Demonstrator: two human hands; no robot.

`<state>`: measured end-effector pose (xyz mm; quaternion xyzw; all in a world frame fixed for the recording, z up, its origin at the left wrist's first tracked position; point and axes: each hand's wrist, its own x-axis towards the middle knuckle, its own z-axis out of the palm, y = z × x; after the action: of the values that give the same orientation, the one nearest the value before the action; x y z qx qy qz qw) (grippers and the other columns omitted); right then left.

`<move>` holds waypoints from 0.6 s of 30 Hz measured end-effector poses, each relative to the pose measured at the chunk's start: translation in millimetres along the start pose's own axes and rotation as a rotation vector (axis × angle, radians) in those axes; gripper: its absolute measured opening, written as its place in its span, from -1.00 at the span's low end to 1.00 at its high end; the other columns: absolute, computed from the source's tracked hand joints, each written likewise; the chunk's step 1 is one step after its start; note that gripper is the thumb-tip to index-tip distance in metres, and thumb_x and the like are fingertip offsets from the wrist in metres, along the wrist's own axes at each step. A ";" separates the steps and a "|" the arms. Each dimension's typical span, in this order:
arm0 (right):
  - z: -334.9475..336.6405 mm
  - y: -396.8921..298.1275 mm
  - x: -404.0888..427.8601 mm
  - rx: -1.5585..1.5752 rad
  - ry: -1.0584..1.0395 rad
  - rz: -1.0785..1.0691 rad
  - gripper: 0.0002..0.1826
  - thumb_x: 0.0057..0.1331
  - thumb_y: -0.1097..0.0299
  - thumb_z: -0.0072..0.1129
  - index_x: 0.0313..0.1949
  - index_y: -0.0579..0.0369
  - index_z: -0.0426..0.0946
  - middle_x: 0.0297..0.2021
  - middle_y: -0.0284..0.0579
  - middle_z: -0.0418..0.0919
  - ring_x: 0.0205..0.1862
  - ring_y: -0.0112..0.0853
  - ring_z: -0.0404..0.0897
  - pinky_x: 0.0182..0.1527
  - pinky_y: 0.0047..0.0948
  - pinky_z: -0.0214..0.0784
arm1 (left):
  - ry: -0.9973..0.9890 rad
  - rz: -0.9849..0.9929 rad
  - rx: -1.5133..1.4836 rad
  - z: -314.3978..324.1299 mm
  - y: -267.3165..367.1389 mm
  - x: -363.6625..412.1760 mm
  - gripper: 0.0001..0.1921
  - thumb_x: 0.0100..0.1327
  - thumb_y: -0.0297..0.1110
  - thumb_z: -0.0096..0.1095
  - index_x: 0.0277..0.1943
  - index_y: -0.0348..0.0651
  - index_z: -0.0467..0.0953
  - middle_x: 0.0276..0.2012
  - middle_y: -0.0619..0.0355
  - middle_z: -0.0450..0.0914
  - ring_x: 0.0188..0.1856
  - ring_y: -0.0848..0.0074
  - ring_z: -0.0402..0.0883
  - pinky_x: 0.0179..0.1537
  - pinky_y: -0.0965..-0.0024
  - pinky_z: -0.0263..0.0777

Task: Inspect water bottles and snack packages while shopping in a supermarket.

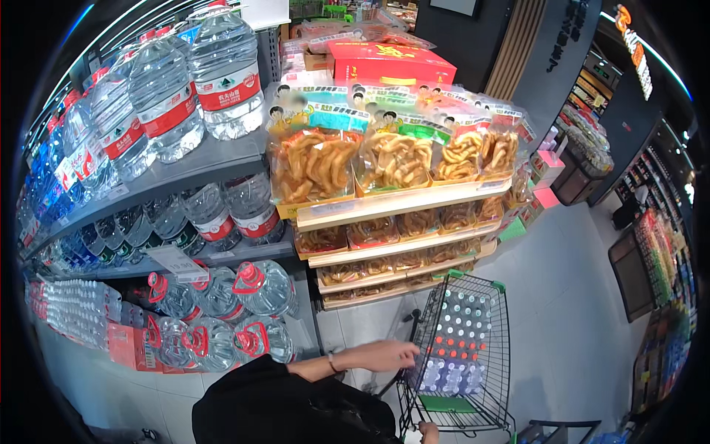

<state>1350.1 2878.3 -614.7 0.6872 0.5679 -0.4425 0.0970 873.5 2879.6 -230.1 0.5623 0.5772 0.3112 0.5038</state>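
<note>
Loosely bent, the fingers of my left hand (pixel 392 355) hover by the near side of a wire shopping cart (pixel 502 338) with green corner trim. Nothing shows in that hand, and whether it touches the rim is unclear. A dark bracelet circles its wrist below a black sleeve (pixel 288 399). At the bottom edge, my right hand (pixel 428 432), partly cut off, grips the cart handle. Inside the cart stand rows of bottles with white caps (pixel 466 311), bottles with orange-red caps (pixel 459 348), and packs of purplish bottles (pixel 452 376). A green panel (pixel 446 404) lies near the handle end.
Large red-labelled water jugs fill the shelves (pixel 222 150) at left; several more jugs (pixel 263 288) stand low. A wooden-edged rack (pixel 405 208) holds packaged twisted snacks (pixel 396 161), with a red gift box (pixel 391 62) behind. Grey tiled floor (pixel 566 311) runs right toward another display (pixel 638 277).
</note>
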 end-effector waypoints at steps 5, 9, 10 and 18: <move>-11.6 -46.7 38.9 -0.202 -0.134 0.233 -0.53 0.22 0.04 -0.03 -0.08 0.15 0.53 -0.19 0.03 0.62 -0.20 -0.13 0.63 -0.05 -0.13 0.42 | 1.314 0.183 0.301 -182.4 69.6 -91.0 -0.73 0.25 -0.56 0.13 0.01 -0.30 0.49 -0.10 0.00 0.59 -0.12 0.39 0.60 -0.03 0.36 0.45; -12.0 -83.4 79.1 -0.794 -0.368 0.473 -0.46 0.23 0.12 0.06 0.12 0.19 0.41 -0.22 0.10 0.68 -0.28 -0.03 0.70 -0.16 -0.07 0.53 | 1.750 0.139 0.575 -273.5 76.3 -97.7 -0.47 0.23 -0.56 0.13 0.27 -0.39 0.20 0.16 -0.17 0.37 0.21 0.08 0.34 0.16 0.18 0.31; -11.9 -108.2 79.5 -0.705 -0.277 0.494 -0.50 0.12 -0.01 0.12 0.01 -0.06 0.59 0.05 -0.18 0.60 0.11 -0.12 0.57 0.06 -0.12 0.43 | 1.732 0.047 0.583 -284.9 73.0 -92.5 -0.40 0.24 -0.54 0.14 0.31 -0.41 0.11 0.19 -0.19 0.34 0.25 0.06 0.29 0.20 0.16 0.28; -50.6 -385.8 -28.7 -0.528 0.186 -0.263 -0.57 0.18 0.12 0.09 -0.14 0.23 0.59 -0.10 0.21 0.61 -0.03 0.03 0.60 0.04 -0.07 0.42 | 1.519 -0.030 0.467 -303.4 75.6 -99.1 -0.62 0.16 -0.48 0.35 0.01 -0.41 0.43 -0.19 0.06 0.61 -0.18 0.43 0.58 -0.13 0.40 0.43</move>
<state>1042.2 3020.3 -421.8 0.5962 0.7539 -0.2234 0.1617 602.4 2860.3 -46.5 0.2794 0.8208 0.4737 -0.1544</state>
